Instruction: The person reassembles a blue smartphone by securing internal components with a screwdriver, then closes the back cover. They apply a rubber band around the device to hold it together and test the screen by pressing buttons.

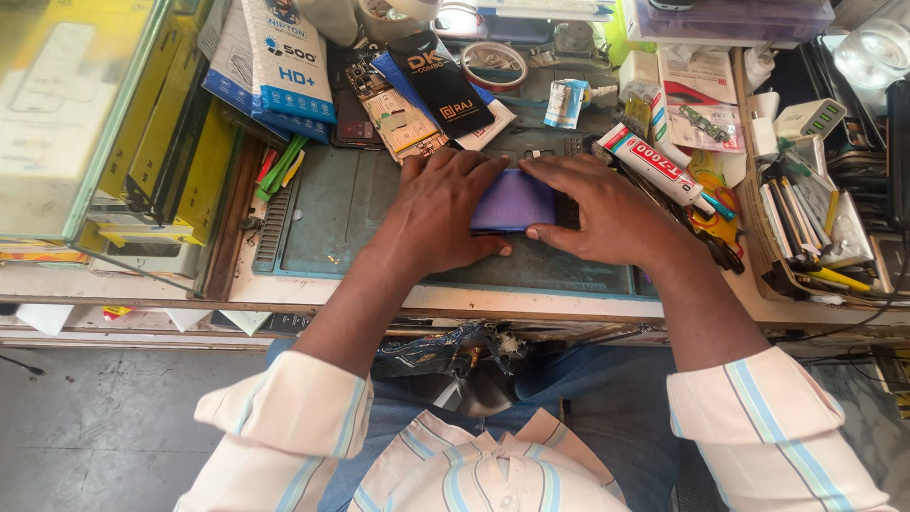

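Striped sleeves (284, 417) are filling the bottom of the frame. Above them, at centre, the left hand (441, 213) and right hand (607, 209) are pressing flat on a blue phone (514, 201), fingers closing around its edges, on a grey-green work mat (341, 204). Farther up, a glue tube (652, 163) and boxes (284, 62) are crowding the bench.
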